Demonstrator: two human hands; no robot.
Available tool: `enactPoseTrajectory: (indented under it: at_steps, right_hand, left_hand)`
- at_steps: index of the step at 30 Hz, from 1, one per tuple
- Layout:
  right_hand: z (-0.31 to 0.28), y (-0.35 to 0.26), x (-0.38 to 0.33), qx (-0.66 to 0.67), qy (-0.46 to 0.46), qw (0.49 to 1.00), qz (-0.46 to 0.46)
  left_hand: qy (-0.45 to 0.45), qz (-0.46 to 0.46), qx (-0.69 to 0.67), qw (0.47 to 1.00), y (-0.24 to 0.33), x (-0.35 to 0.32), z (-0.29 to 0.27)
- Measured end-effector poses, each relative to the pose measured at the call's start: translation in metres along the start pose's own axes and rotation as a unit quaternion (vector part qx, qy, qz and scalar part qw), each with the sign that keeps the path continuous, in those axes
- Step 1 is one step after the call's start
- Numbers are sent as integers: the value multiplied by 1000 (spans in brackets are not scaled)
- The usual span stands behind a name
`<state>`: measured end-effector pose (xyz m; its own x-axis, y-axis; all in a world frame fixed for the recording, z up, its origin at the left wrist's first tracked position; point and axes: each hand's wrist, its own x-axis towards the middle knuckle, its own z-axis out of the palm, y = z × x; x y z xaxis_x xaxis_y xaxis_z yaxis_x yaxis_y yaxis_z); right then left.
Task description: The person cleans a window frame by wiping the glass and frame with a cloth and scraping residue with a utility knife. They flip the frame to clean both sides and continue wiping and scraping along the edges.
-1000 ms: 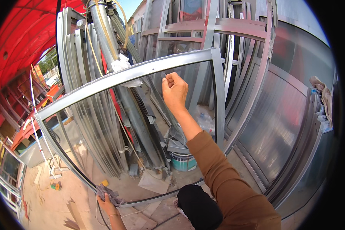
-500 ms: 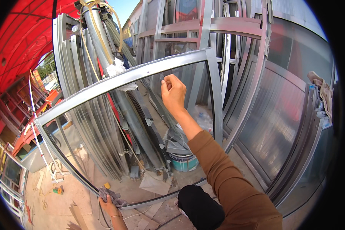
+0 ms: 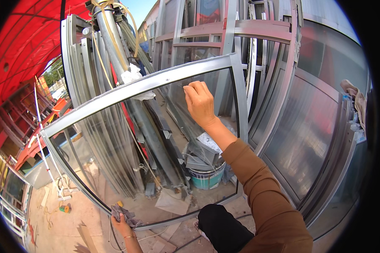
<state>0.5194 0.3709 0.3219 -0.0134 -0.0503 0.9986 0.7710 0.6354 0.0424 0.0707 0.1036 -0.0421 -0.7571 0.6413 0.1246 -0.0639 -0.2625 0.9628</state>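
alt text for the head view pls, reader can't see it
A person holds a glazed metal frame upright, right hand at its top rail, left hand pressing a grey rag on its bottom corner. Behind stand stacked metal frames, a teal bucket and a red canopy.

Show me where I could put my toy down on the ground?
Bare floor lies at the lower left, between the glazed frame and the scrap wood. Around the bucket and leaning profiles it is crowded.

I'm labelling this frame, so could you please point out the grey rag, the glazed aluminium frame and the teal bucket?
grey rag (image 3: pixel 123 213), head view, on the bunched cloth.
glazed aluminium frame (image 3: pixel 156 82), head view, on its top rail.
teal bucket (image 3: pixel 207 180), head view, on its outer wall.
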Motion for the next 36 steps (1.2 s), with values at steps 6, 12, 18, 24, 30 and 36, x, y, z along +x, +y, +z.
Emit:
enactPoseTrajectory:
  at_steps: [6,12,18,24,30,36]
  right_hand:
    - [-6,26,12,-14,-65,985,-162]
    - [-11,35,27,-34,-92,967,-234]
    - [-10,39,36,-49,-97,952,-288]
    - [-10,42,38,-62,-117,942,-307]
    - [-11,44,40,-62,-117,941,-311]
    - [-11,44,38,-71,-113,941,-312]
  left_hand:
    - [6,-16,-15,1000,12,-6,6]
    - [-6,-17,-22,1000,16,-7,9]
    - [-7,-19,-6,1000,9,-4,9]
    - [-13,-22,-6,1000,7,-3,8]
    - [-27,-6,-5,1000,4,-2,4]
    - [-29,-2,3,1000,2,-2,3]
